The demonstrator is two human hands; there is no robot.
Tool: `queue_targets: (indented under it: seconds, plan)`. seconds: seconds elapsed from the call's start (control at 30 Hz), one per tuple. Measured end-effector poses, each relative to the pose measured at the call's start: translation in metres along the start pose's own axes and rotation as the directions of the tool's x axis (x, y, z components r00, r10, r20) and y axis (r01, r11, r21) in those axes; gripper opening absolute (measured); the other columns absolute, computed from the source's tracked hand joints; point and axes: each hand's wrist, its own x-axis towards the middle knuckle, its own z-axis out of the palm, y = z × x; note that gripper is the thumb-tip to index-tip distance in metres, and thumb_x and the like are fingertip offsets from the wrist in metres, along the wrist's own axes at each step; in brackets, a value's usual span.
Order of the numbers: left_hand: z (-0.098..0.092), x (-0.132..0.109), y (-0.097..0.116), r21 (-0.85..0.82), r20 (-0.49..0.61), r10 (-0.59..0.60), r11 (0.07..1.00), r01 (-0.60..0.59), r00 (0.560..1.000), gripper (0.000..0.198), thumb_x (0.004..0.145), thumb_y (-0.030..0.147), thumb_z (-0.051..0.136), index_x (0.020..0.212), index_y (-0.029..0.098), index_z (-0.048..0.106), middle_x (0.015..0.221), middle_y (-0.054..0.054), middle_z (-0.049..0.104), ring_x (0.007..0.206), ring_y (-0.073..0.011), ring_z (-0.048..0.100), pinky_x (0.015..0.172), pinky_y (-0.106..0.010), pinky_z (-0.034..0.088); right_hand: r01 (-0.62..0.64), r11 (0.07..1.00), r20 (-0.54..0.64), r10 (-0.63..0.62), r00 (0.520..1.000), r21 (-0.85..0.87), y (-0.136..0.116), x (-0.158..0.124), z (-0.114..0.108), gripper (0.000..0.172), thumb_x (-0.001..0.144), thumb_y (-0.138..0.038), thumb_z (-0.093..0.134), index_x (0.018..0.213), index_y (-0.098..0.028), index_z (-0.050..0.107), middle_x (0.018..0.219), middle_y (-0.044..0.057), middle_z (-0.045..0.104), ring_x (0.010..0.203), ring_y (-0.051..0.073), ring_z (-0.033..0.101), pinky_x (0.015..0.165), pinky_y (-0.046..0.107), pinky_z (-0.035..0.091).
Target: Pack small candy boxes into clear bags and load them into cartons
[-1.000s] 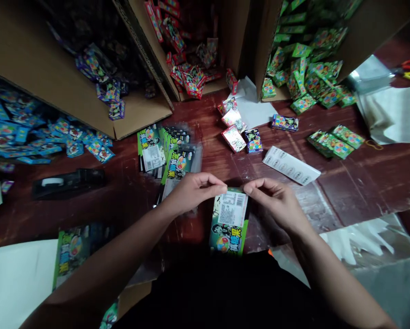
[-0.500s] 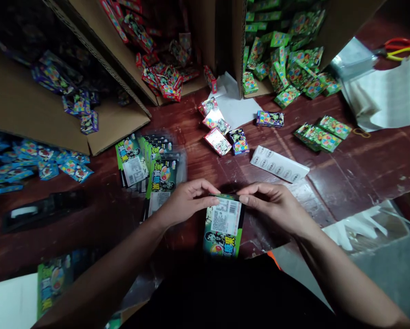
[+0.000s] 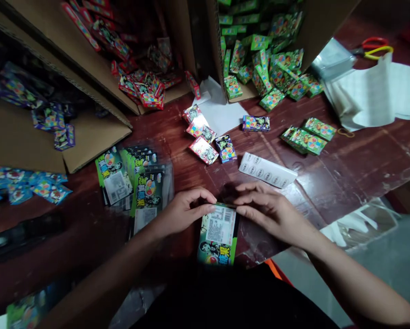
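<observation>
A green and black printed packet (image 3: 217, 237) with a white barcode label lies at the near edge of the dark red table (image 3: 345, 164). My left hand (image 3: 186, 212) pinches its top left corner, fingers curled. My right hand (image 3: 268, 212) presses its fingertips on the top right edge of the same packet, fingers close together. A white sticker strip (image 3: 267, 170) lies just beyond my right hand.
A pile of similar packets (image 3: 136, 183) sits left of my hands. Cardboard boxes hold red (image 3: 139, 84), green (image 3: 269, 64) and blue (image 3: 50, 119) small boxes. Loose small boxes (image 3: 211, 144) lie mid-table. Scissors (image 3: 374, 48) and white sheets (image 3: 372, 96) are far right.
My view has shifted so everything slid left and down. Both hands stayed on the packet's top edge, the right fingers flattening onto it.
</observation>
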Motion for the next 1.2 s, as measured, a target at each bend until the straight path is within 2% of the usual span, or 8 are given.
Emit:
queue_targets:
  seconds: [0.13,0.3,0.4,0.53,0.73,0.9,1.07,1.2]
  plan:
    - [0.005,0.019,0.009,0.134,0.064,0.069,0.988,-0.077,0.996,0.002,0.089,0.02,0.07,0.087,0.018,0.07,0.095,-0.003,0.068,0.087,-0.0144,0.063,0.079,-0.027,0.048,-0.003,0.885,-0.271,-0.14,0.952,-0.466,0.027,0.031,-0.036,0.031,0.097,-0.037,0.06,0.122,-0.021,0.068,0.112,0.013,0.065,0.107,0.028,0.061,0.093,0.046,0.052]
    - [0.011,0.038,0.021,0.304,0.133,0.1,0.943,-0.137,0.986,0.002,0.089,0.021,0.069,0.088,0.02,0.07,0.093,-0.002,0.07,0.091,-0.0176,0.064,0.085,-0.032,0.048,0.041,0.741,-0.081,-0.128,0.988,-0.671,0.061,0.072,-0.061,0.028,0.098,-0.038,0.057,0.116,-0.02,0.069,0.106,0.012,0.07,0.098,0.029,0.062,0.089,0.046,0.048]
    - [0.016,0.05,0.029,0.376,0.1,0.187,0.902,-0.211,0.977,0.007,0.089,0.023,0.07,0.096,0.022,0.071,0.109,-0.004,0.07,0.101,-0.0198,0.063,0.094,-0.036,0.048,0.113,0.788,-0.018,-0.155,0.988,-0.605,0.067,0.077,-0.061,0.017,0.099,-0.03,0.055,0.099,-0.021,0.069,0.098,0.008,0.072,0.092,0.025,0.063,0.087,0.041,0.046]
    - [0.029,0.076,0.032,0.356,-0.141,0.246,0.916,-0.183,0.959,0.044,0.09,0.02,0.064,0.134,0.021,0.054,0.132,-0.011,0.061,0.082,-0.0143,0.062,0.087,-0.033,0.053,0.199,0.887,-0.013,-0.225,0.974,-0.416,0.057,0.068,-0.061,0.013,0.099,-0.03,0.056,0.094,-0.022,0.065,0.09,0.005,0.07,0.085,0.021,0.061,0.083,0.037,0.044]
    - [0.044,0.103,0.027,0.313,-0.207,0.153,0.946,-0.083,0.966,0.038,0.096,0.017,0.052,0.134,0.019,0.051,0.097,-0.005,0.073,0.09,-0.0195,0.069,0.085,-0.033,0.053,0.216,0.935,-0.069,-0.245,0.967,-0.282,0.033,0.05,-0.064,0.011,0.099,-0.032,0.057,0.094,-0.025,0.064,0.087,0.004,0.066,0.084,0.021,0.059,0.081,0.038,0.044]
    - [0.044,0.063,0.035,0.546,-0.275,0.261,0.834,-0.073,0.925,0.038,0.097,0.022,0.057,0.134,0.018,0.053,0.133,-0.012,0.062,0.123,-0.026,0.058,0.106,-0.041,0.045,0.108,0.994,-0.276,-0.105,0.955,-0.005,0.019,0.023,-0.054,0.007,0.095,-0.033,0.065,0.1,-0.028,0.064,0.092,0.002,0.064,0.084,0.02,0.06,0.079,0.036,0.046]
    - [0.04,0.012,0.023,0.589,-0.229,0.17,0.808,-0.003,0.958,0.013,0.095,0.022,0.059,0.103,0.02,0.069,0.105,-0.007,0.066,0.106,-0.025,0.061,0.098,-0.043,0.047,-0.072,0.938,-0.027,0.086,0.996,0.338,0.01,0.006,-0.028,0.039,0.093,-0.033,0.068,0.129,-0.03,0.052,0.095,0.0,0.06,0.085,0.017,0.058,0.079,0.031,0.049]
    - [0.036,-0.008,0.021,0.343,-0.229,0.114,0.939,-0.03,0.967,0.01,0.093,0.02,0.06,0.1,0.021,0.067,0.112,-0.006,0.068,0.104,-0.0213,0.063,0.091,-0.037,0.051,-0.18,0.905,0.13,0.139,0.982,0.385,0.001,0.008,-0.008,0.047,0.094,-0.035,0.066,0.135,-0.027,0.046,0.096,0.001,0.059,0.084,0.015,0.057,0.076,0.029,0.049]
